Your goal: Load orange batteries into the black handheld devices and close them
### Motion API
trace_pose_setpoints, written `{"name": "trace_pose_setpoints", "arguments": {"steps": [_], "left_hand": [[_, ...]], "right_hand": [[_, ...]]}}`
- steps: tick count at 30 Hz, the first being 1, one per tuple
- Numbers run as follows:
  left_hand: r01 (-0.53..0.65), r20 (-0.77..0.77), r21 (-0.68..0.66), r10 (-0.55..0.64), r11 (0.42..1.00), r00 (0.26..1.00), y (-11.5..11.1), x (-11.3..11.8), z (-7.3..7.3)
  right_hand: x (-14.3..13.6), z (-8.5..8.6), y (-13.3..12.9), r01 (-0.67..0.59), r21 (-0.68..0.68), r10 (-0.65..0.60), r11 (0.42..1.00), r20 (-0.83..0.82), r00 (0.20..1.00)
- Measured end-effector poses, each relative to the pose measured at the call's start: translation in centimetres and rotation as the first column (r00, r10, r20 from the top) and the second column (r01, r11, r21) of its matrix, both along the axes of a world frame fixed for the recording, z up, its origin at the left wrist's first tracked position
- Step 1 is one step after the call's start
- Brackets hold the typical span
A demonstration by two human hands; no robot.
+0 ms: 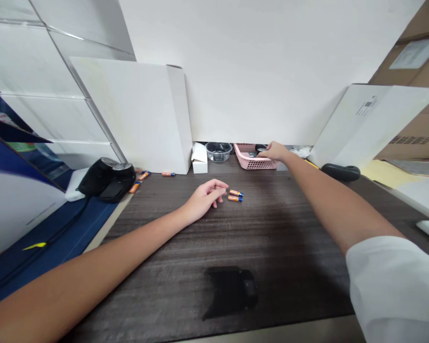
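Note:
My left hand (207,197) rests on the dark wooden table, loosely curled with its fingers apart and nothing in them. Just right of its fingertips lie two orange-and-blue batteries, the upper battery (236,193) and the lower battery (235,198), side by side. Stretched out to the back of the table, my right hand (276,152) reaches over the right side of a pink plastic basket (256,164). Its fingers close on a small black object (260,148) inside; its kind cannot be made out. More dark items lie in the basket, partly hidden by its rim.
A clear round bowl (219,152) and a small white box (199,159) stand left of the basket. Several batteries (139,182) lie near the left edge. A black case (341,172) sits at right. Tall white boxes (136,114) border the back. A flat black shape (230,290) shows up front.

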State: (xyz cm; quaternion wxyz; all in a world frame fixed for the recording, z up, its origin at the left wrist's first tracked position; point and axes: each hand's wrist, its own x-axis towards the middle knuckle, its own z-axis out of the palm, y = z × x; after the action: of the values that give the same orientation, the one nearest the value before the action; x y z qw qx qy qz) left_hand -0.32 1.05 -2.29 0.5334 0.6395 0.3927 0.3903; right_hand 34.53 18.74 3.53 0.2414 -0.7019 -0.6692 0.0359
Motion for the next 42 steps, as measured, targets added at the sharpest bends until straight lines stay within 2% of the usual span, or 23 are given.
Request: {"name": "trace_pose_setpoints", "arguments": {"steps": [2, 4, 6, 8, 11, 14, 17, 21, 22, 24, 27, 29, 31, 33, 35, 38, 42], "left_hand": [[-0.051, 0.013, 0.010, 0.051, 0.999, 0.999, 0.0, 0.0, 0.0], [-0.103, 0.027, 0.056, 0.101, 0.993, 0.994, 0.1, -0.1, -0.1], [-0.173, 0.024, 0.154, 0.171, 0.973, 0.985, 0.0, -0.1, -0.2], [-0.232, 0.005, 0.272, 0.240, 0.934, 0.971, -0.2, 0.0, -0.2], [-0.218, -0.059, 0.383, 0.259, 0.898, 0.964, -1.0, 0.2, 0.2], [-0.162, -0.158, 0.431, 0.251, 0.888, 0.955, -1.6, 0.2, 0.9], [-0.136, -0.221, 0.487, 0.272, 0.863, 0.937, -1.7, -0.3, 1.3], [-0.090, -0.286, 0.538, 0.282, 0.838, 0.916, -1.5, -1.0, 1.6], [-0.068, -0.317, 0.524, 0.269, 0.849, 0.909, -1.5, -1.0, 1.7], [-0.030, -0.326, 0.417, 0.181, 0.908, 0.928, -1.5, -0.9, 1.7], [-0.029, -0.089, 0.125, 0.040, 0.992, 0.995, -1.3, -0.5, 1.5], [-0.055, 0.105, -0.043, 0.060, 0.998, 0.993, -1.1, -0.3, 1.4], [-0.081, 0.205, -0.141, 0.109, 0.987, 0.973, -0.7, -0.3, 1.3], [-0.085, 0.249, -0.192, 0.132, 0.978, 0.959, -0.4, -0.5, 1.4], [-0.074, 0.268, -0.215, 0.132, 0.974, 0.954, -0.3, -0.7, 1.4], [-0.064, 0.273, -0.216, 0.123, 0.974, 0.954, -0.3, -0.7, 1.3], [-0.078, 0.284, -0.181, 0.128, 0.980, 0.950, -0.2, -0.6, 0.8]], "right_hand": [[0.4, 0.6, -0.8, 0.051, 0.030, -0.050, 0.998, -0.050, 0.998], [0.3, 1.5, -2.0, 0.109, 0.169, -0.086, 0.980, -0.138, 0.987], [-0.9, 2.5, -3.9, 0.111, 0.360, -0.030, 0.926, -0.223, 0.974], [-3.3, 3.3, -6.6, 0.011, 0.423, 0.099, 0.906, -0.239, 0.966], [-8.6, 3.4, -11.1, -0.211, 0.299, 0.273, 0.931, -0.184, 0.944], [-13.7, 2.5, -14.5, -0.386, 0.208, 0.413, 0.899, -0.102, 0.905], [-16.4, 1.6, -15.6, -0.388, 0.203, 0.425, 0.899, -0.197, 0.883], [-16.0, 0.7, -14.9, -0.336, 0.182, 0.382, 0.924, -0.444, 0.810], [-15.6, 0.3, -14.7, -0.327, 0.186, 0.376, 0.926, -0.484, 0.790], [-14.5, -0.6, -14.8, -0.312, 0.209, 0.375, 0.927, -0.529, 0.761], [-13.1, -2.8, -16.0, -0.249, 0.238, 0.338, 0.939, -0.497, 0.799], [-12.5, -4.3, -17.0, -0.255, 0.200, 0.316, 0.946, -0.383, 0.868], [-12.2, -5.7, -17.9, -0.336, 0.187, 0.370, 0.923, -0.195, 0.908], [-12.1, -6.5, -18.4, -0.407, 0.178, 0.422, 0.896, -0.054, 0.905], [-12.2, -6.8, -18.4, -0.421, 0.177, 0.427, 0.890, 0.006, 0.904], [-12.3, -6.7, -18.2, -0.412, 0.181, 0.416, 0.893, 0.014, 0.909], [-12.2, -6.4, -18.4, -0.469, 0.158, 0.473, 0.869, 0.013, 0.881]]}}
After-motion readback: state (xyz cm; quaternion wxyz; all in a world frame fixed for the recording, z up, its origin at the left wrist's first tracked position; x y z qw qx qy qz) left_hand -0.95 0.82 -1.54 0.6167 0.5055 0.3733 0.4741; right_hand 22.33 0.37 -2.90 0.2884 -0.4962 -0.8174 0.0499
